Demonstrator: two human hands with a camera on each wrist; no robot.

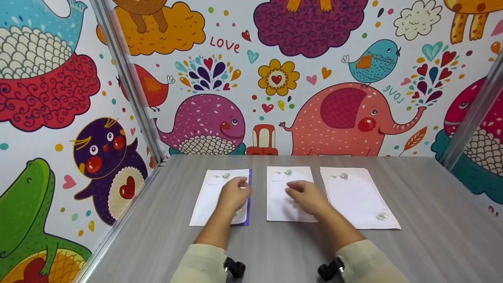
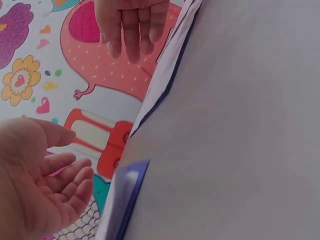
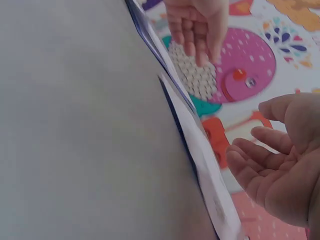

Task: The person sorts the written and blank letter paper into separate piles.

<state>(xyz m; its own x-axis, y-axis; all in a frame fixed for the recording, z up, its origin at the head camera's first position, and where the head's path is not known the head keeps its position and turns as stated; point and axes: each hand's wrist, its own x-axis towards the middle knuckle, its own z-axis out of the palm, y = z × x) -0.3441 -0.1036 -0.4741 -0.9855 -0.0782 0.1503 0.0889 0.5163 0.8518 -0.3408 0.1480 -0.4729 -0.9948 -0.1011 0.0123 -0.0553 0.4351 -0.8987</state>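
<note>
Three white sheets printed with small green plant motifs lie side by side on a grey table. My left hand hovers above the left sheet, where a purple layer shows along the right edge. Over the middle sheet is my right hand, partly covering its right side. The right sheet lies beside that forearm, its left edge overlapped by it. Both wrist views show relaxed, slightly bent fingers with nothing between them: the left palm and the right palm are held raised off the paper.
The grey table reaches back to a wall covered in cartoon animals. Metal posts stand at the left and right corners. A black clamp-like piece sits at the left wrist, another at the right.
</note>
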